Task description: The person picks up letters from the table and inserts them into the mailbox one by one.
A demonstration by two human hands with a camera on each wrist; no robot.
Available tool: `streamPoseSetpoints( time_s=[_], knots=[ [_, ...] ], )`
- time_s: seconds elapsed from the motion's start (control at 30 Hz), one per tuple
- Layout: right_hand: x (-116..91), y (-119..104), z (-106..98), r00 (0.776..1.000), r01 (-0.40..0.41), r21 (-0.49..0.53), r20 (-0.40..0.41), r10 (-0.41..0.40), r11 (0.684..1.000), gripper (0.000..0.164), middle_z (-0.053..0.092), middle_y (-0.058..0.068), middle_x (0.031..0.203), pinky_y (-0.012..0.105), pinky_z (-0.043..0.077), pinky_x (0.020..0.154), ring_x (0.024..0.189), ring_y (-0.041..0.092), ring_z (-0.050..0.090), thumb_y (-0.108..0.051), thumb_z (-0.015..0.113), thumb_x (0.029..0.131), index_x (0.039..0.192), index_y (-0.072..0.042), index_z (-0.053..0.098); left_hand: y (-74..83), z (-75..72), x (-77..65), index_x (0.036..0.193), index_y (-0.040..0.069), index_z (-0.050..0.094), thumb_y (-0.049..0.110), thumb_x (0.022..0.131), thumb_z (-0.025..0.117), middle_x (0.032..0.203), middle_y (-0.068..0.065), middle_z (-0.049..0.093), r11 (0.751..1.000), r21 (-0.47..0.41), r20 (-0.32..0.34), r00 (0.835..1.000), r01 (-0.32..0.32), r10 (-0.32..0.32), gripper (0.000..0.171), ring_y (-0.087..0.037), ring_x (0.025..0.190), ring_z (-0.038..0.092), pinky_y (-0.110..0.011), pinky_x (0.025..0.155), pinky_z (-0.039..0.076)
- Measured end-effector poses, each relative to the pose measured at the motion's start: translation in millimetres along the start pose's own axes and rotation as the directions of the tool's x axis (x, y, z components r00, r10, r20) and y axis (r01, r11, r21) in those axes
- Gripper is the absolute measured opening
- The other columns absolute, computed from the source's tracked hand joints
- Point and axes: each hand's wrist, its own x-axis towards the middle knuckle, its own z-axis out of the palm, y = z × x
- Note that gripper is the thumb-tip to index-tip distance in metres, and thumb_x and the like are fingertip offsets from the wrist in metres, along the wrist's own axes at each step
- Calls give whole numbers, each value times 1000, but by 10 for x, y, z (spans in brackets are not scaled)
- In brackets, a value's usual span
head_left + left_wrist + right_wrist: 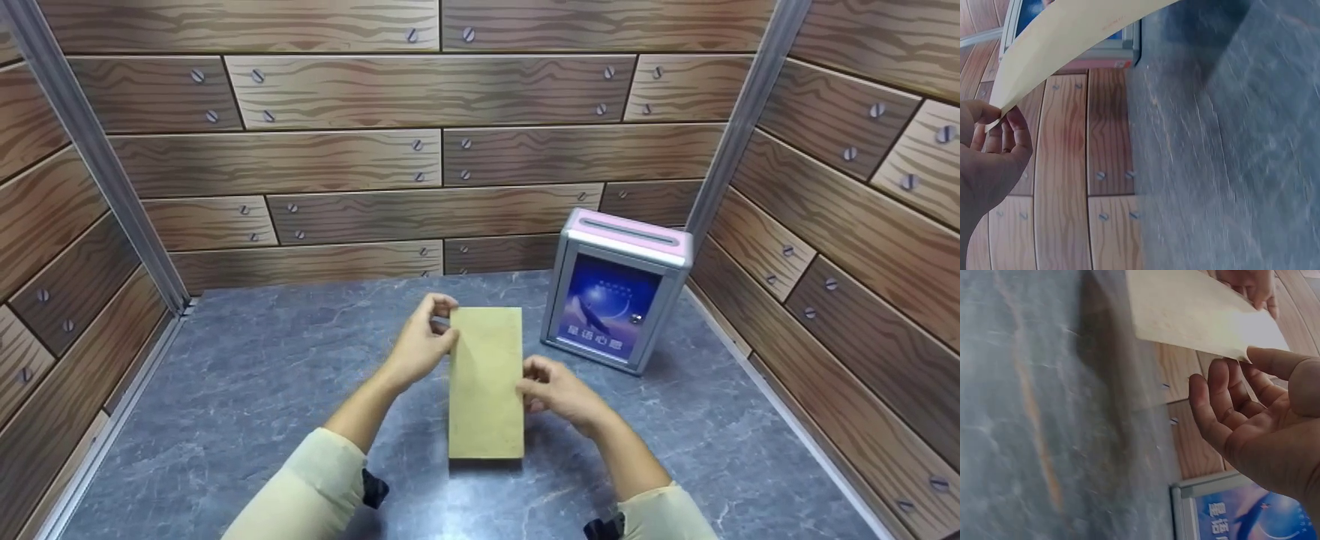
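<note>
A long, thin tan paper envelope is held up above the table in the head view, its plain face toward me. My left hand pinches its upper left edge between thumb and fingers. At the middle of the right edge, my right hand pinches it with thumb and index finger. In the left wrist view the envelope bows slightly and shows faint reddish print; the left hand grips its end. Seen from the right wrist, the right hand has its other fingers loosely curled below the edge.
Right of the hands stands a silver-framed box with a pink slotted top and a blue-purple picture front. The grey marbled table is enclosed by wood-patterned walls with metal corner posts.
</note>
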Motion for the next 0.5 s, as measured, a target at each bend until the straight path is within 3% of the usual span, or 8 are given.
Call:
streamPoseSetpoints(
  time_s=[0.17,0.37,0.5],
  knots=[
    [-33,-169,-111,983,82,-47,-161,-89,996,21,59,6,99,33,63,78,86,16,64,-5,61,107,123,8,56,74,161,42,140,13,53,0,101,61,132,-18,64,1000,-13,28,999,-25,25,41,-23,102,70,-32,81,64],
    [-87,-322,-220,925,106,-74,-360,-125,992,18,62,10,101,31,61,68,80,16,64,3,57,106,124,5,59,191,355,90,141,10,51,1,101,63,129,-19,70,996,-48,27,996,-79,81,42,-23,102,70,-35,82,65],
    [-149,-363,-315,887,86,-89,-446,-117,992,16,63,11,101,31,61,66,78,17,65,4,56,106,122,3,61,250,476,103,136,6,55,3,103,65,124,-21,73,992,-20,33,991,-127,128,35,-22,99,72,-37,82,67]
  ],
)
